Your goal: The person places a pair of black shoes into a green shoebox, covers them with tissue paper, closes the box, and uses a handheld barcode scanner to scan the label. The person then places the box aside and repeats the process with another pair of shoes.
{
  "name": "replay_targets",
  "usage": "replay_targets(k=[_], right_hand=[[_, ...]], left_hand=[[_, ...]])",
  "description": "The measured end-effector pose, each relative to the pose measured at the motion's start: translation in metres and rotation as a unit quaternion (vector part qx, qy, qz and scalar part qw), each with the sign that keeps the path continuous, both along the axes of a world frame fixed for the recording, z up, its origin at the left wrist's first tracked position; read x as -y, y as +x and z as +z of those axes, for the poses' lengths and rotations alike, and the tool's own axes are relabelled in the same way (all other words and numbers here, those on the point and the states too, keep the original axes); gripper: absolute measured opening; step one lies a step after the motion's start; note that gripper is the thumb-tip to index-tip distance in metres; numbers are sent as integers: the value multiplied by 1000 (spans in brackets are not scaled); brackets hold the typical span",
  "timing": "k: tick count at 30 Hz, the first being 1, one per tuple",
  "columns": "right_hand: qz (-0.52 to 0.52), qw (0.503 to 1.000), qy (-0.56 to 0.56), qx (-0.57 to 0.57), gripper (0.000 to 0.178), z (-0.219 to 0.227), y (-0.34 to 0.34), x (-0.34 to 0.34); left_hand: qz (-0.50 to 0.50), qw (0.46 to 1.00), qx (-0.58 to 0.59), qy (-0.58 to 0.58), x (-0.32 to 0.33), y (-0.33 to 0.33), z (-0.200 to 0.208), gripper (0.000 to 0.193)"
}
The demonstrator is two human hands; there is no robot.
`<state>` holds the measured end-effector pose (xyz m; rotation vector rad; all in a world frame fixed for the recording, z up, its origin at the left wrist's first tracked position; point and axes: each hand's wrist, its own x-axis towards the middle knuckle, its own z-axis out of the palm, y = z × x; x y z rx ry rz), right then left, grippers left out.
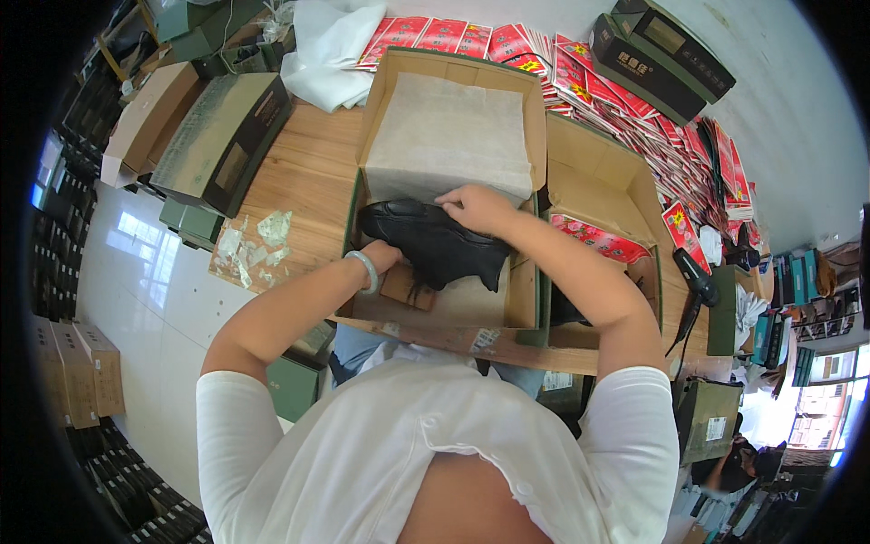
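A black shoe lies on its side in an open cardboard shoe box in front of me. My left hand is closed on the shoe's left end, its fingertips partly hidden against it. My right hand reaches over the shoe's far edge with fingers bent together, where the shoe meets the pale wrapping paper. What those fingers pinch is too small to tell. The paper stands up against the raised lid. A brown tag with dark strands on it lies below the shoe.
A second open box stands close on the right, holding a red printed sheet. Red printed cards are heaped behind. A closed green box and paper scraps are left; a black hair dryer lies right.
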<state>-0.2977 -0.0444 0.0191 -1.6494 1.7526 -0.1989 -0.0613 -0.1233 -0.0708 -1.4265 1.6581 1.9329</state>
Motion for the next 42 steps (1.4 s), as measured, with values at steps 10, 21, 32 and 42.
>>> replay_targets(k=[10, 21, 32, 42], right_hand=[[45, 928, -138, -344, 108, -37, 73, -85], [0, 932, -173, -319, 105, -20, 45, -39], [-51, 944, -205, -253, 87, -25, 48, -39], [-119, 944, -308, 8, 55, 7, -20, -91]], left_hand=[[-584, 696, 105, -405, -22, -2, 26, 54], [-540, 754, 185, -326, -38, 8, 24, 100], [-279, 760, -12, -587, -38, -1, 57, 59], [-276, 609, -57, -742, -33, 0, 33, 82]])
